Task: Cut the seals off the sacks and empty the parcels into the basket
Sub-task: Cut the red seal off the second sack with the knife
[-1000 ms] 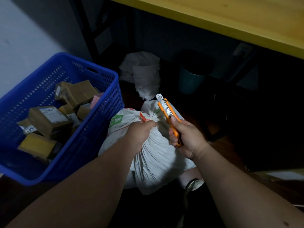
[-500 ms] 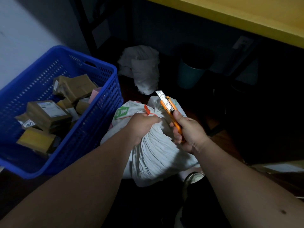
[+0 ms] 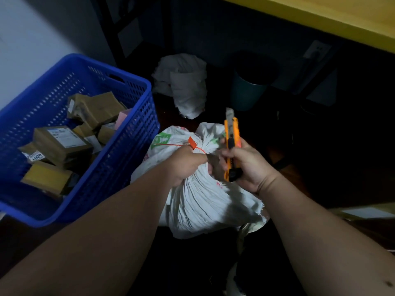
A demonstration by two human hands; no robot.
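A white woven sack (image 3: 205, 201) lies on the dark floor in front of me, its neck gathered and tied with an orange-red plastic seal (image 3: 193, 144). My left hand (image 3: 187, 163) is shut on the sack's neck just below the seal. My right hand (image 3: 245, 165) grips an orange utility knife (image 3: 231, 144), blade out and pointing up, just right of the tied neck. The blue plastic basket (image 3: 136, 133) stands to the left, holding several brown cardboard parcels (image 3: 62, 144).
An empty crumpled white sack (image 3: 183, 86) lies further back on the floor. A dark teal bin (image 3: 248, 92) stands behind it under a yellow tabletop (image 3: 333, 16). A black table leg (image 3: 109, 28) rises behind the basket. A pale wall is at left.
The knife has turned from leaning left to nearly upright, a little away from the seal. My left hand keeps its hold on the sack's neck, and more of the seal shows.
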